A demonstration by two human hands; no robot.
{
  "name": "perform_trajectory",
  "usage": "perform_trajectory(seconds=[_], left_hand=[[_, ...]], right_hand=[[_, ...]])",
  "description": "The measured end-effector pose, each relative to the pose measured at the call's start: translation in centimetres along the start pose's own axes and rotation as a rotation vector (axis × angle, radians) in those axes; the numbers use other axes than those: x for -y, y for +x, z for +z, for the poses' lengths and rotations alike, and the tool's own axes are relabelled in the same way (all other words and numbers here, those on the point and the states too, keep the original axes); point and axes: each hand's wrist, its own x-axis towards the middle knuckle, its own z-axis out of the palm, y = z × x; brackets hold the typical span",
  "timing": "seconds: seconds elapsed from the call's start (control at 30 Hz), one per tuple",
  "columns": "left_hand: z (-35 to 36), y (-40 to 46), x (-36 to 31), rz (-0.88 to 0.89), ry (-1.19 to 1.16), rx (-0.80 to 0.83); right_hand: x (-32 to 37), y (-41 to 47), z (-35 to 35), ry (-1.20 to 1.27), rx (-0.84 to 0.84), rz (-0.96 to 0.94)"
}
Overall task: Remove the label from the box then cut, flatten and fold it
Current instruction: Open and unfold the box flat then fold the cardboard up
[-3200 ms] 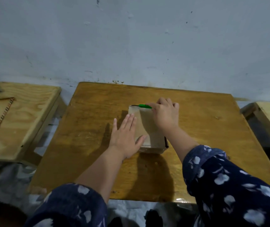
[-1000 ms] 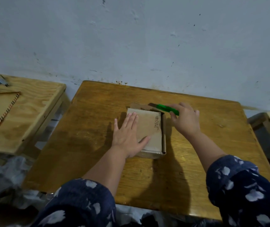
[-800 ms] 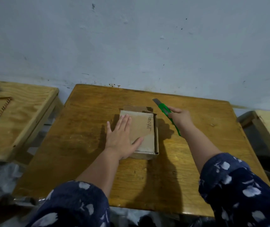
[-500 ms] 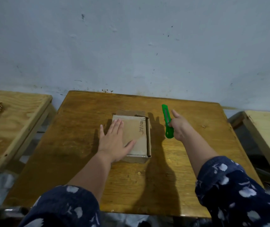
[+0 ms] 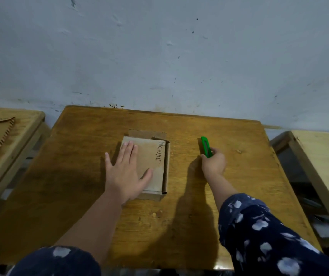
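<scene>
A pale blue-grey wall (image 5: 159, 56) with small dark marks stands behind a brown wooden table (image 5: 79, 186). The table is pushed up against the wall.

A flat cardboard box (image 5: 155, 176) lies near the middle of the table. Its top flap has a word written on it in dark pen, near the right edge. A short flap sticks out at the far end of the box. The right side of the box shows a dark gap along its edge.

The left hand (image 5: 125, 174) lies flat on the left part of the box, with the fingers spread out and the thumb pointing to the right. Part of the palm hangs off the left edge, over the table.

The right hand (image 5: 213, 163) is on the table to the right of the box, apart from it. It is closed around the near end of a green cutter (image 5: 206, 146). The cutter points away toward the wall. You cannot tell if its blade is out.

Both arms wear dark blue sleeves (image 5: 259, 236) with white shapes.

There is 1 lighter wooden table (image 5: 26, 120) at the left and 1 more (image 5: 319, 156) at the right.
</scene>
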Motion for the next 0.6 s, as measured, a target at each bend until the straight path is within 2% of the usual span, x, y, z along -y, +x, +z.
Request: perform_trajectory(seconds=[0.1,0.27,0.33,0.5,0.6], left_hand=[[0.3,0.0,0.0,-0.007,-0.007,-0.031],[0.1,-0.2,0.0,-0.011,-0.003,-0.031],[0.0,-0.2,0.0,-0.015,-0.004,-0.019],[-0.3,-0.2,-0.2,-0.013,-0.02,-0.01],[-0.4,-0.4,-0.3,-0.003,-0.017,-0.017]], right_hand=[[-0.5,1.1,0.3,-0.1,-0.059,-0.011],[0.1,1.0,0.1,-0.279,-0.047,-0.008],[0.7,-0.3,0.4,-0.293,-0.072,-0.087],[2.5,-6.9,3.0,0.052,0.157,-0.343],[2.2,-9.9,3.4,0.074,0.224,-0.42]])
